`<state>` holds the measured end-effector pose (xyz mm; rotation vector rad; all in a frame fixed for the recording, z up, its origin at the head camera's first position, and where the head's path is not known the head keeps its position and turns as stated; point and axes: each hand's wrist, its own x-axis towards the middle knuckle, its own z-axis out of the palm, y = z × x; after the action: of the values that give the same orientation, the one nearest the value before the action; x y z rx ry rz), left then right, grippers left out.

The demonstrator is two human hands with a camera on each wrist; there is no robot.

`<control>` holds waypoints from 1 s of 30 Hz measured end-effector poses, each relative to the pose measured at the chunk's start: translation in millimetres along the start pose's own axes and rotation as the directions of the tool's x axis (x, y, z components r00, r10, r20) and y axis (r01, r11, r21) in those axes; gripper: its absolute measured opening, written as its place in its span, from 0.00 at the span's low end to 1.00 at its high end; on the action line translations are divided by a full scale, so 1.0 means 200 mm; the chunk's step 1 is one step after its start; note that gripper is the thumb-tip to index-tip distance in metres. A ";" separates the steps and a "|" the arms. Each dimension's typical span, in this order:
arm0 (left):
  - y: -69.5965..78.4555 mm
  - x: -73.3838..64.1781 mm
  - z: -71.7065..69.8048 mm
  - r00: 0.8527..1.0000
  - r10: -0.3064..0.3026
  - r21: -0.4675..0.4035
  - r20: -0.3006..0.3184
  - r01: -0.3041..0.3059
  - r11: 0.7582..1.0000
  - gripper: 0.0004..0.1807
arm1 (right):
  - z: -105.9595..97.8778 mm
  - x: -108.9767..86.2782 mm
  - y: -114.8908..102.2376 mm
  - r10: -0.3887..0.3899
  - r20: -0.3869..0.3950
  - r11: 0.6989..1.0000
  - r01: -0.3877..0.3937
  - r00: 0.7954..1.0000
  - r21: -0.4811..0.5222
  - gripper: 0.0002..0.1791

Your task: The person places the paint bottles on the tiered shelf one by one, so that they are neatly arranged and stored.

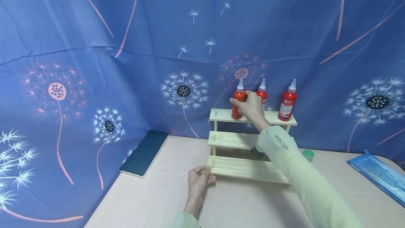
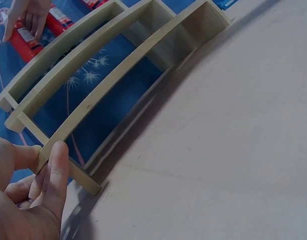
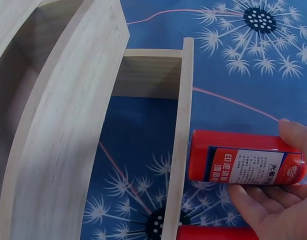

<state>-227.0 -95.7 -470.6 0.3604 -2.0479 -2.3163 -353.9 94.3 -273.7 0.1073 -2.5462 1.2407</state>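
Right hand (image 1: 251,110) on leftmost red bottle (image 1: 238,102), fingers (image 3: 263,210) curled round it; bottle upright on top step of wooden shelf (image 1: 240,168). Two more red bottles (image 1: 287,101) on same top step, right of held one. Left hand (image 1: 197,180) at shelf's lowest step, left end, thumb and fingers (image 2: 56,170) pinching board edge. Shelf on tabletop (image 1: 240,207). Dark book (image 1: 145,153) left of shelf, green cap (image 1: 308,154) right of it.

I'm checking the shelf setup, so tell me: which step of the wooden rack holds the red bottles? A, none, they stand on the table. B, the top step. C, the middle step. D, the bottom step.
B: all three red bottles stand on the top step of the wooden rack, where the right hand grips the leftmost bottle.
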 end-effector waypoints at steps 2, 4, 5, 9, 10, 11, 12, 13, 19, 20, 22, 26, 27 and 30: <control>0.00 -0.01 0.00 1.000 0.000 0.002 0.005 0.000 1.000 0.17 | 0.00 0.00 0.01 0.003 0.004 1.000 -0.003 1.000 -0.009 0.30; 0.00 -0.02 0.01 1.000 -0.001 0.004 0.009 0.001 1.000 0.17 | 0.00 -0.01 0.01 0.007 0.006 1.000 -0.007 1.000 -0.014 0.30; 0.00 -0.03 0.01 1.000 -0.002 0.004 0.012 0.002 1.000 0.17 | -0.01 -0.01 0.01 0.007 0.008 1.000 -0.007 1.000 -0.016 0.30; 0.01 -0.04 0.02 1.000 0.007 0.002 0.016 -0.007 1.000 0.17 | -0.01 -0.01 0.01 0.004 0.012 1.000 -0.004 1.000 -0.007 0.31; 0.01 -0.04 0.02 1.000 0.010 0.000 0.015 -0.010 1.000 0.17 | -0.01 -0.01 0.01 0.002 0.012 1.000 -0.002 1.000 -0.003 0.31; 0.01 -0.04 0.02 1.000 0.014 -0.004 0.014 -0.014 1.000 0.17 | -0.01 -0.01 0.01 0.000 0.012 1.000 0.000 1.000 0.001 0.31; 0.01 -0.03 0.02 1.000 0.018 -0.005 0.013 -0.018 1.000 0.17 | -0.01 -0.01 0.01 -0.002 0.011 1.000 0.002 1.000 0.003 0.31; 0.01 -0.03 0.02 1.000 0.019 -0.005 0.014 -0.019 1.000 0.17 | 0.00 -0.02 0.01 -0.005 0.009 1.000 0.005 1.000 0.001 0.30; -0.01 -0.02 0.04 1.000 0.007 -0.003 0.026 -0.007 1.000 0.17 | -0.02 -0.08 0.05 0.015 0.036 1.000 -0.014 0.999 -0.024 0.37; -0.01 -0.01 0.04 1.000 0.006 -0.002 0.026 -0.005 1.000 0.16 | -0.03 -0.09 0.06 0.019 0.048 1.000 -0.018 0.999 -0.020 0.39; -0.02 -0.01 0.04 1.000 0.004 0.000 0.021 -0.004 1.000 0.16 | -0.03 -0.14 0.07 0.022 0.078 1.000 -0.021 0.997 -0.014 0.42; -0.02 0.01 0.02 1.000 0.002 0.006 0.005 -0.002 1.000 0.17 | -0.02 -0.25 0.11 0.019 0.113 1.000 -0.019 0.993 0.003 0.44; -0.02 0.01 0.02 1.000 0.000 0.002 -0.002 0.000 1.000 0.17 | -0.02 -0.28 0.13 0.019 0.116 1.000 -0.019 0.993 0.001 0.45; -0.02 0.03 0.01 1.000 0.005 -0.003 -0.024 -0.005 1.000 0.17 | -0.01 -0.36 0.17 0.031 0.122 1.000 -0.031 0.992 -0.006 0.44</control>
<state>-231.8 -94.9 -475.9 0.3802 -2.0317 -2.3003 -292.1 112.3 -319.3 0.1478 -2.6635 1.2773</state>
